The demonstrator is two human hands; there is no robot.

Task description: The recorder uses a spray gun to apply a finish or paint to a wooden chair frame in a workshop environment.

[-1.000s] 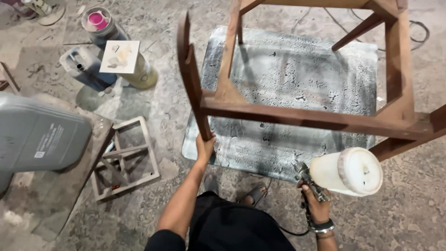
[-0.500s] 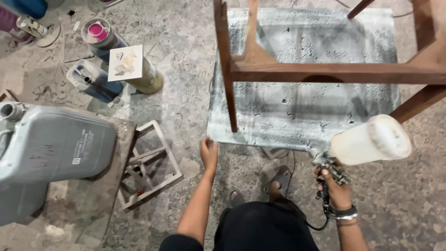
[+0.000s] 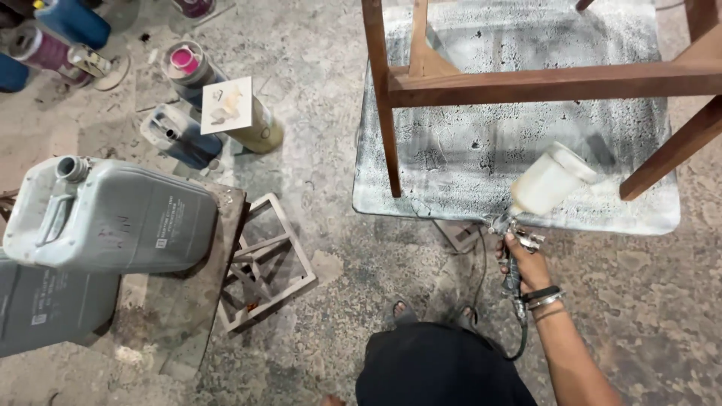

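Right hand [image 3: 526, 265], lower right of the frame, has its fingers clenched around the spray gun [image 3: 535, 197] beside the wooden frame [image 3: 526, 81]; left hand out of view.

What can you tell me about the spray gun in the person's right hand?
The spray gun has a metal body with a translucent whitish cup mounted on top, tilted up and to the right. The right hand grips its handle, and a dark hose runs down from the handle's base. It hangs over the near edge of the paint-speckled sheet, below the brown wooden frame, touching neither.
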